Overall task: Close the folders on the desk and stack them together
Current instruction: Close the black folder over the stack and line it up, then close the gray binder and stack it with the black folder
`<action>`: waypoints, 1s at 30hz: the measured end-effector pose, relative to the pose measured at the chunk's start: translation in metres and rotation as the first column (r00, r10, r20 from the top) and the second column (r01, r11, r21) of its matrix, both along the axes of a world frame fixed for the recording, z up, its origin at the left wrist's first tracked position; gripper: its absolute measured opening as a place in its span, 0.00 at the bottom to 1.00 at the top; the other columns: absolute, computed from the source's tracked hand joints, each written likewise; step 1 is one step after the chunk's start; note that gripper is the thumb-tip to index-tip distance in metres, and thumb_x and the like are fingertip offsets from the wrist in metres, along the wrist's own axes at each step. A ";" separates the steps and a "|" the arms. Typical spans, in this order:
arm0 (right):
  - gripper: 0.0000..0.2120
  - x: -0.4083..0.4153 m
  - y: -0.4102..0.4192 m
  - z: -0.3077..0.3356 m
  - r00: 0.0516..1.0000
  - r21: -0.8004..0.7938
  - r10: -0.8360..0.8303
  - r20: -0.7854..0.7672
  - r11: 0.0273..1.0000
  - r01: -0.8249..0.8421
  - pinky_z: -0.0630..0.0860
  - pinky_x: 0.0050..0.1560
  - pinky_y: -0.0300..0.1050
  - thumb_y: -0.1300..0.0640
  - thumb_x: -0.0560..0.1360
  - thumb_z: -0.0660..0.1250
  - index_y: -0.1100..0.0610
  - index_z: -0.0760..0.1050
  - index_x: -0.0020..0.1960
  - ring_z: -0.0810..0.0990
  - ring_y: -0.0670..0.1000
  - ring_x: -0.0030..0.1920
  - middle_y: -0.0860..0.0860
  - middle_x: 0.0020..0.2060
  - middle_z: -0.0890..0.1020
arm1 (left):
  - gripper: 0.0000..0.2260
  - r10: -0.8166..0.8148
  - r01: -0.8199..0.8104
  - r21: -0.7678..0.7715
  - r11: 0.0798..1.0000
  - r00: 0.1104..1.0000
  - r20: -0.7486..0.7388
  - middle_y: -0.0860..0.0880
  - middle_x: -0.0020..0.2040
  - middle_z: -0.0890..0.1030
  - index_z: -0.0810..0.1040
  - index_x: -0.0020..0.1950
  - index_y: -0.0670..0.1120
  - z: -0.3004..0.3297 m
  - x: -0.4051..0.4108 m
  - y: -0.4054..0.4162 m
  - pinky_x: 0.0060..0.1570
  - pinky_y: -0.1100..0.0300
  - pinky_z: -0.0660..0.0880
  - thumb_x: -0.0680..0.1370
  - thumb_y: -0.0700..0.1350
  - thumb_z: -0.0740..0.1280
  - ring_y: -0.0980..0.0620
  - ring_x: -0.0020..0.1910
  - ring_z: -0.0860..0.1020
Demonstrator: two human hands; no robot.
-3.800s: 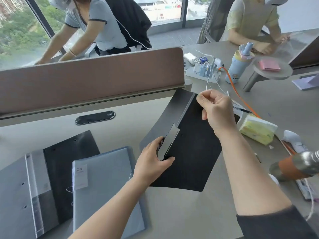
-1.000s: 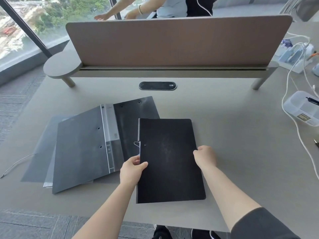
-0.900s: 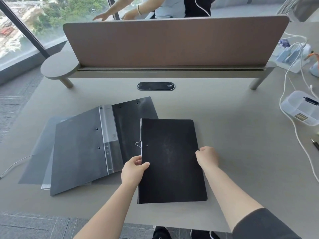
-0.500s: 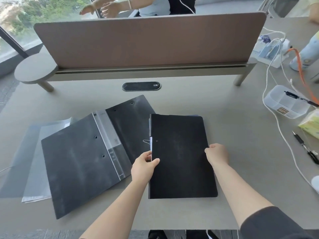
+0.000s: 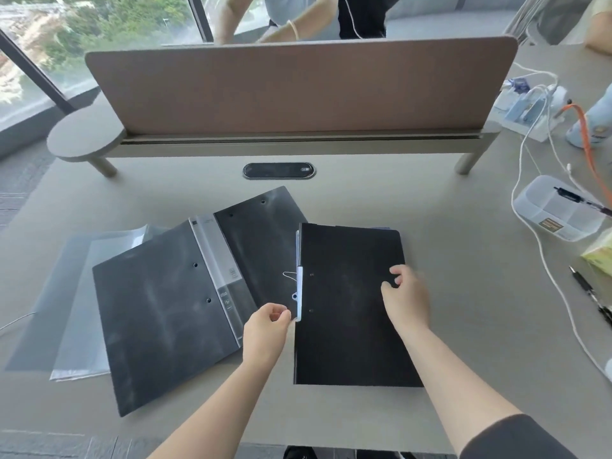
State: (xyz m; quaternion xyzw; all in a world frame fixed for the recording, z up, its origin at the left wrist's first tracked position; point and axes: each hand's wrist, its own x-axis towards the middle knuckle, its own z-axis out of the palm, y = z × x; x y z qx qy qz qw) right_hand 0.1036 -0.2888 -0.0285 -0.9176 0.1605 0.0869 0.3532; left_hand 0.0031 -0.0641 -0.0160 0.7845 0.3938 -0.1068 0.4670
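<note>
A closed black folder (image 5: 351, 342) lies flat in front of me, with a white clip (image 5: 299, 293) on its left edge. A sliver of a pale folder (image 5: 298, 241) shows under it. To the left, an open black folder (image 5: 159, 313) with a clear spine strip lies spread on the desk, on top of clear plastic sleeves (image 5: 82, 293). My left hand (image 5: 266, 329) is curled at the closed folder's left edge, fingertips pinching at the clip's lower end. My right hand (image 5: 405, 298) hovers over the cover, fingers loosely apart and blurred.
A brown divider panel (image 5: 298, 84) on a raised shelf crosses the back, with a cable grommet (image 5: 278, 170) before it. On the right are a clear plastic box (image 5: 556, 213), white cables (image 5: 543, 246), pens (image 5: 589, 293) and a tissue pack (image 5: 601, 256). People work beyond the divider.
My right hand has left the closed folder's right edge and moved left onto its cover. My left hand has slid off the spine edge to the clip's lower end.
</note>
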 end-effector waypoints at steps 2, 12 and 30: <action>0.12 -0.003 0.025 0.009 0.981 -0.006 0.188 0.057 0.982 -0.188 0.71 0.41 0.41 0.59 0.77 0.66 0.52 0.76 0.60 0.78 0.51 0.48 0.50 0.53 0.76 | 0.06 0.126 -0.130 -0.082 0.988 0.991 -0.050 0.51 0.38 0.83 0.81 0.42 0.49 0.002 -0.013 0.007 0.45 0.53 0.80 0.75 0.45 0.64 0.50 0.39 0.80; 0.13 -0.028 0.132 0.020 0.741 -0.027 0.669 0.056 0.743 -0.669 0.74 0.46 0.46 0.58 0.78 0.63 0.51 0.76 0.61 0.74 0.50 0.60 0.47 0.60 0.75 | 0.09 0.604 -0.641 -0.481 0.598 0.755 -0.256 0.42 0.46 0.84 0.79 0.50 0.38 0.004 -0.049 0.034 0.37 0.55 0.81 0.78 0.44 0.66 0.44 0.39 0.83; 0.14 -0.041 0.166 0.008 0.642 -0.189 0.765 -0.054 0.624 -0.759 0.74 0.54 0.48 0.55 0.79 0.61 0.50 0.76 0.63 0.73 0.51 0.63 0.46 0.62 0.77 | 0.06 0.774 -0.732 -0.620 0.282 0.555 -0.304 0.43 0.43 0.84 0.78 0.50 0.39 -0.007 -0.054 0.049 0.34 0.57 0.78 0.80 0.42 0.67 0.47 0.39 0.83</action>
